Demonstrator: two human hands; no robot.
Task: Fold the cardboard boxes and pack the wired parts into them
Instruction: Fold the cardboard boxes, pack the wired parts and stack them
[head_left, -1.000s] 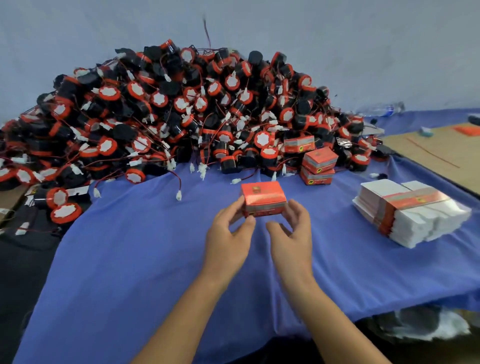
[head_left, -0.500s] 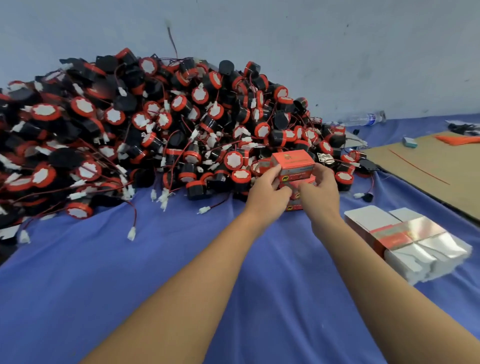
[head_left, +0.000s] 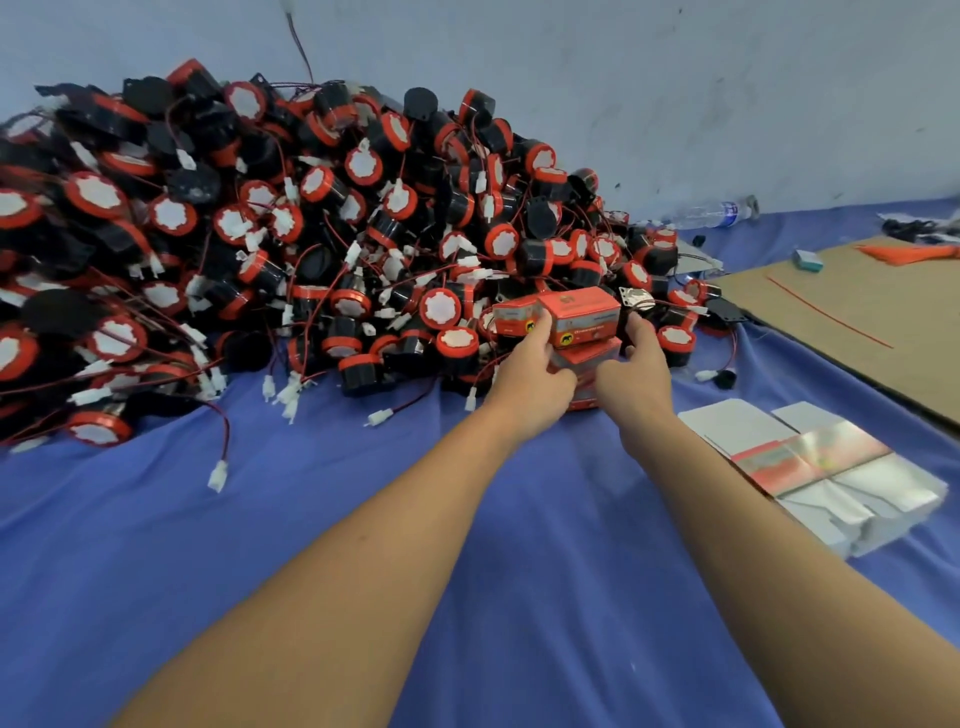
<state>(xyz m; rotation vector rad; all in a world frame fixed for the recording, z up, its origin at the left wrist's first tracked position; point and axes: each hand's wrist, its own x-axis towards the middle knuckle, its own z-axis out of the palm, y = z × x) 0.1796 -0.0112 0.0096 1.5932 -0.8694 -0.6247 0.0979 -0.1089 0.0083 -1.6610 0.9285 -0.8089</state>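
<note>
Left hand (head_left: 530, 375) and right hand (head_left: 635, 375) both grip the top red box (head_left: 581, 316), one at each end, fingers curled on its sides. It sits on a lower red box (head_left: 589, 358), with a third box (head_left: 513, 317) just left, at the near edge of the wired-parts pile (head_left: 260, 234). Flat box blanks (head_left: 821, 467) lie to the right on the desk's blue cloth (head_left: 311, 519), cardboard sheet (head_left: 857, 312) beyond them.

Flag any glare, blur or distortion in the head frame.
Head view: glare washes out the glossy faces of the flat box stack; wide-angle stretches the forearms; wired parts pile softens toward the left edge; red box mid-frame is fairly sharp; lighting even, shadows faint.
</note>
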